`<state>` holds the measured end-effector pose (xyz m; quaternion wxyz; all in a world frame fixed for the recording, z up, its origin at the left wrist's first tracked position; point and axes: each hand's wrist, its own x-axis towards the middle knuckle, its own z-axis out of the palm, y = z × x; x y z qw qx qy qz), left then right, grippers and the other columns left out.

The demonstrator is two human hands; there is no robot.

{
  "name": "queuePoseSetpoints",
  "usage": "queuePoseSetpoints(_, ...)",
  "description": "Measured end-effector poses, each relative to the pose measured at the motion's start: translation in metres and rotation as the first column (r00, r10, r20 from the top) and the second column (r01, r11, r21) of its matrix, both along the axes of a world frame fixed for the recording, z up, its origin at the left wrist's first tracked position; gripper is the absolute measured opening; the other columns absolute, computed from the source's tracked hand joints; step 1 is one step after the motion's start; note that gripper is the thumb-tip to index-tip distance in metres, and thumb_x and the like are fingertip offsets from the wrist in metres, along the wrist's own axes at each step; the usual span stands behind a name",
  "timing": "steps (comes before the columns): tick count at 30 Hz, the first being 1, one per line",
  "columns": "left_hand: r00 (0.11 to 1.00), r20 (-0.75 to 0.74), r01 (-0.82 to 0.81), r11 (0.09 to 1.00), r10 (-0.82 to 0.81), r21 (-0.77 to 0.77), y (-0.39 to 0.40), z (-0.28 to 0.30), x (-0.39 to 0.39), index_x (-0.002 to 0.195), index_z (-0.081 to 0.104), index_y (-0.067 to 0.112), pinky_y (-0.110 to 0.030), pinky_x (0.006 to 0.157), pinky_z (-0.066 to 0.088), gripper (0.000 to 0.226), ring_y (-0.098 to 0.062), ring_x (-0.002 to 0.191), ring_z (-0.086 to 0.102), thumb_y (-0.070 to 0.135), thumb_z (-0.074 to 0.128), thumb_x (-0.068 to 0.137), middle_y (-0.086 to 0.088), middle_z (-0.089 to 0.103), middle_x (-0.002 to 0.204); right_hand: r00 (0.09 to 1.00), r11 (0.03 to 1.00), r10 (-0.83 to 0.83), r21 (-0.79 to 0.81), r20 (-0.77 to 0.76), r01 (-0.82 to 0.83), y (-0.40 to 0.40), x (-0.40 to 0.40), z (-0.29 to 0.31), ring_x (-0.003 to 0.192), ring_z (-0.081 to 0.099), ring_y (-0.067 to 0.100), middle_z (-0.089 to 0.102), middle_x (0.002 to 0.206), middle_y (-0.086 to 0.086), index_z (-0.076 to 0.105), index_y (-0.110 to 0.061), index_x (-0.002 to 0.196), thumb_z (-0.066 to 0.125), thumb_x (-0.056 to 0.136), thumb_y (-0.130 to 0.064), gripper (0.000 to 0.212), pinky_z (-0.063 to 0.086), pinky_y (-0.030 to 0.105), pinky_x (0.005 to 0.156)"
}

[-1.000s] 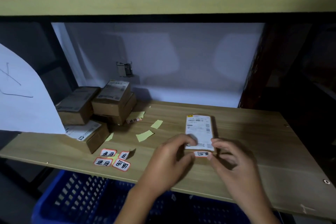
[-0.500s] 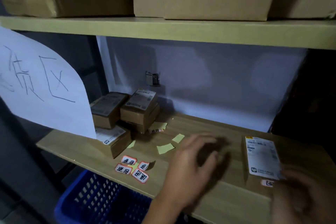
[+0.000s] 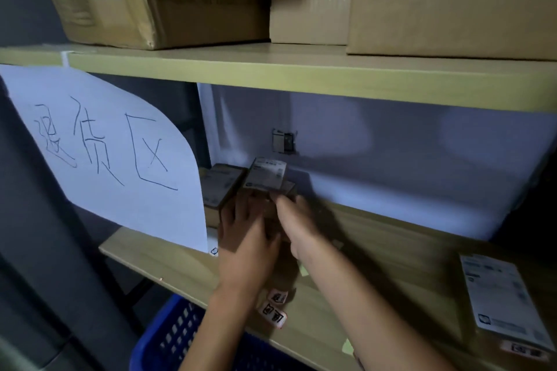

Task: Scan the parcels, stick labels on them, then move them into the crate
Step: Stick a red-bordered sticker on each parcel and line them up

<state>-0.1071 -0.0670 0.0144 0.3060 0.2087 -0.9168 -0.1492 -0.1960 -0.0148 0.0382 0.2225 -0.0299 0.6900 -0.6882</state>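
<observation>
Above both hands (image 3: 265, 220), top parcel (image 3: 266, 173).

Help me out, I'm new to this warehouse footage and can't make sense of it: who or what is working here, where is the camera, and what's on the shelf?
There is no machine: a person works with bare hands, filmed by a camera worn on the head, looking forward and down. Both the left hand and the right hand reach to the stack of parcels and appear to grip the top parcel. On the wooden shelf lie loose stickers and, at the right, another parcel with a sticker by its label. A blue crate sits below. A handwritten paper sign hangs at the left.
</observation>
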Motion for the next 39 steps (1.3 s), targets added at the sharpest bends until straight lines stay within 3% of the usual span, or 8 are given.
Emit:
queuePoseSetpoints(6, 0.997, -0.051, 0.059, 0.998, -0.058, 0.016, -0.002, -0.001, -0.006, 0.138, 0.057, 0.026, -0.047, 0.113, 0.043, 0.052, -0.030, 0.143, 0.037, 0.029, 0.070, 0.088, -0.001, 0.049, 0.145, 0.996, 0.994, -0.092, -0.056, 0.015, 0.092, 0.003, -0.015, -0.013, 0.092, 0.073, 0.025, 0.078, 0.100, 0.006, 0.071, -0.020, 0.099, 0.069, 0.086, -0.035, 0.020, 0.061, 0.039, 0.082)
queuePoseSetpoints(13, 0.916, -0.231, 0.355, 0.930, -0.327, 0.092, 0.038, 0.016, 0.011, 0.137, 0.057, 0.019, -0.042, 0.102, 0.048, 0.052, -0.021, 0.123, 0.054, 0.014, 0.073, 0.088, 0.002, 0.057, 0.137, 0.980, 0.963, -0.187, -0.211, -0.067, 0.170, 0.094, 0.009, -0.001, 0.087, 0.067, 0.019, 0.075, 0.096, 0.011, 0.071, -0.020, 0.100, 0.076, 0.087, -0.028, 0.017, 0.054, 0.029, 0.073)
queuePoseSetpoints(18, 0.766, -0.274, 0.640, 0.733, -0.582, 0.230, 0.089, -0.015, 0.033, 0.141, 0.059, 0.018, -0.037, 0.113, 0.045, 0.048, -0.016, 0.136, 0.053, 0.015, 0.069, 0.094, 0.006, 0.053, 0.145, 0.908, 0.919, -0.392, -0.095, -0.146, 0.382, 0.193, 0.062, -0.021, 0.087, 0.068, 0.013, 0.075, 0.090, -0.003, 0.069, -0.025, 0.085, 0.076, 0.083, -0.036, 0.013, 0.050, 0.030, 0.067)
queuePoseSetpoints(21, 0.724, -0.242, 0.689, 0.660, -0.646, 0.301, 0.113, -0.036, 0.041, 0.140, 0.061, 0.020, -0.022, 0.117, 0.037, 0.046, -0.010, 0.139, 0.050, 0.013, 0.066, 0.095, 0.010, 0.054, 0.148, 0.847, 0.866, -0.477, 0.040, -0.235, 0.499, 0.222, 0.088, -0.042, 0.083, 0.069, 0.016, 0.074, 0.088, -0.002, 0.069, -0.024, 0.088, 0.071, 0.077, -0.049, 0.028, 0.052, 0.035, 0.063)
queuePoseSetpoints(25, 0.681, -0.226, 0.716, 0.567, -0.697, 0.408, 0.121, -0.048, 0.050, 0.137, 0.064, 0.020, -0.016, 0.115, 0.036, 0.042, -0.004, 0.139, 0.053, 0.012, 0.059, 0.097, 0.015, 0.057, 0.146, 0.788, 0.802, -0.476, 0.175, -0.390, 0.571, 0.238, 0.102, -0.056, 0.078, 0.069, 0.005, 0.072, 0.088, -0.020, 0.068, -0.030, 0.088, 0.069, 0.090, -0.046, 0.016, 0.060, 0.037, 0.076)
queuePoseSetpoints(31, 0.723, -0.217, 0.678, 0.611, -0.656, 0.409, 0.094, -0.054, 0.076, 0.134, 0.064, 0.030, -0.021, 0.105, 0.047, 0.044, -0.002, 0.128, 0.060, 0.007, 0.057, 0.097, 0.026, 0.063, 0.133, 0.708, 0.723, -0.308, 0.327, -0.636, 0.608, 0.246, 0.143, -0.045, 0.089, 0.058, -0.011, 0.064, 0.092, -0.020, 0.062, -0.039, 0.093, 0.073, 0.085, -0.041, 0.014, 0.042, 0.007, 0.071)
queuePoseSetpoints(36, 0.724, -0.099, 0.686, 0.698, -0.683, 0.204, 0.079, -0.076, 0.084, 0.108, 0.078, 0.028, -0.039, 0.096, 0.052, 0.023, 0.001, 0.118, 0.062, 0.018, 0.064, 0.093, 0.030, 0.069, 0.118, 0.708, 0.733, 0.206, 0.586, -0.676, 0.346, 0.226, 0.156, -0.065, 0.103, 0.055, 0.000, 0.062, 0.100, -0.024, 0.070, -0.039, 0.102, 0.079, 0.073, -0.050, 0.032, 0.047, 0.021, 0.089)
queuePoseSetpoints(39, 0.728, -0.079, 0.683, 0.712, -0.681, 0.165, 0.083, -0.083, 0.085, 0.106, 0.080, 0.030, -0.042, 0.096, 0.051, 0.021, -0.001, 0.121, 0.061, 0.020, 0.067, 0.092, 0.028, 0.071, 0.117, 0.670, 0.716, 0.264, 0.606, -0.694, 0.346, 0.217, 0.150, -0.079, 0.105, 0.056, 0.008, 0.062, 0.102, -0.023, 0.072, -0.038, 0.109, 0.073, 0.080, -0.051, 0.032, 0.049, 0.036, 0.095)
